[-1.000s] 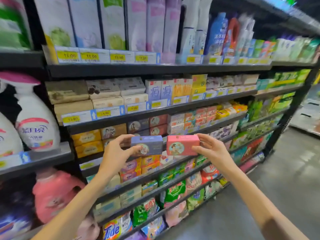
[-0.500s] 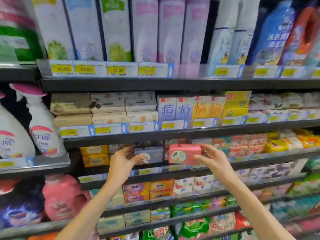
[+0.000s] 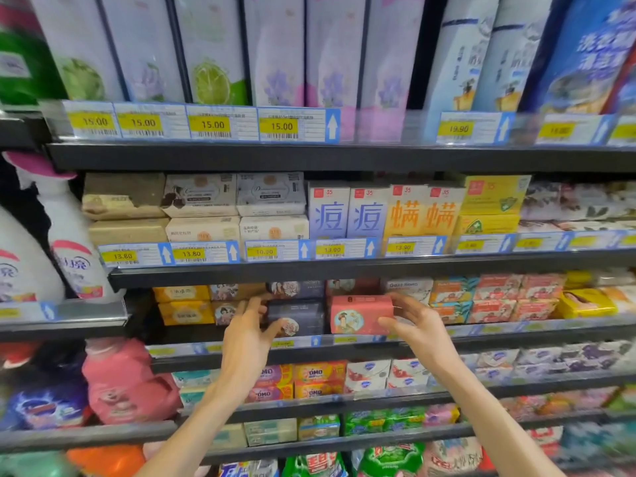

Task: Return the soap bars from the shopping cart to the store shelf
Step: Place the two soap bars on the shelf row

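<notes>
My left hand [image 3: 248, 333] grips a dark purple soap box [image 3: 298, 316] by its left end, thumb under the front corner. The box sits inside the third shelf [image 3: 516, 329], under the shelf above. My right hand [image 3: 414, 321] holds a pink soap box [image 3: 359, 314] at its right end, at the shelf's front edge beside the purple one. More purple and pink boxes show just behind and above them. The shopping cart is out of view.
Yellow soap boxes [image 3: 186, 304] lie left of my hands, orange and pink ones [image 3: 495, 297] to the right. Boxed soaps with price tags [image 3: 272, 251] fill the shelf above. White spray bottles [image 3: 70, 242] and a pink jug [image 3: 124, 383] stand at left.
I have come closer to the shelf. Both hands have pushed the two boxes forward; the purple box has gone from in front of the shelf to inside it, and the pink one to its edge.
</notes>
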`<state>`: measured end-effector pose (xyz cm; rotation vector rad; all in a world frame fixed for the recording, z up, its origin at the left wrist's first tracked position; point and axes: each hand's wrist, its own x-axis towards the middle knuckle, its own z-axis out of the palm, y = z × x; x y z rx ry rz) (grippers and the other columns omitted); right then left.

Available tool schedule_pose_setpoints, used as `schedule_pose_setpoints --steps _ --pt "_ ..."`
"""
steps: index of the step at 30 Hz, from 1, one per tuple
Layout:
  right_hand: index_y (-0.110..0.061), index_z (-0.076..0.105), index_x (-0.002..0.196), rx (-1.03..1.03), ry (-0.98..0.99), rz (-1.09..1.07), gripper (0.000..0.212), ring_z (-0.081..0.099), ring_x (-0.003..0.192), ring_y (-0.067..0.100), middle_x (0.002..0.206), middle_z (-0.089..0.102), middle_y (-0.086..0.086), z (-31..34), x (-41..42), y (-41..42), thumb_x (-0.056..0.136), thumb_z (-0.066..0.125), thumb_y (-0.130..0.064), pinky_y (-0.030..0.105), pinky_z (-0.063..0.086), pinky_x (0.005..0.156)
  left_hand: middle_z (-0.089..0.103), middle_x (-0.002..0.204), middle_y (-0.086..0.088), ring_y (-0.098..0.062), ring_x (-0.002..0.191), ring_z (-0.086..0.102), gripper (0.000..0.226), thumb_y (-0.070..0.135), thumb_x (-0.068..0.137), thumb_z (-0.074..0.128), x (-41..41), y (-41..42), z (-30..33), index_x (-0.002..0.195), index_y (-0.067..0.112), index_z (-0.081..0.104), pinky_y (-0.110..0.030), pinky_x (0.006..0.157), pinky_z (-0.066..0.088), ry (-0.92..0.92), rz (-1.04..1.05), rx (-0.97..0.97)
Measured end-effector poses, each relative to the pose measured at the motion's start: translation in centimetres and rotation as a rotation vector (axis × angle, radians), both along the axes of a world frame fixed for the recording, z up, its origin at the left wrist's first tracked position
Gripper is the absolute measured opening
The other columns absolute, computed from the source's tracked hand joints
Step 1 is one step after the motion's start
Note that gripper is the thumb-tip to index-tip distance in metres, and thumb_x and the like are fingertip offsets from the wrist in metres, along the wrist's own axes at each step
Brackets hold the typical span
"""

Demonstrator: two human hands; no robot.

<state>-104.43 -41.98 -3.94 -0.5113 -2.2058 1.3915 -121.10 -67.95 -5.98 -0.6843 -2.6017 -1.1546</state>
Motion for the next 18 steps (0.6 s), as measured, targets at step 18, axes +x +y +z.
schedule_pose_setpoints --steps 18 --pt "-0.018 0.058 0.135 0.329 -0.027 -0.168 0.046 0.06 0.099 0.011 0.119 0.043 -0.008 -2.2 -2.1 -2.0 0.092 0.072 -0.023 0.027 0.054 0.092 0.061 0.119 -0.001 -0.024 0.085 0.07 0.029 0.039 0.092 0.07 -0.7 0.0 -0.9 0.117 0.028 0.059 -0.036 0.077 0.057 0.065 -0.017 -0.057"
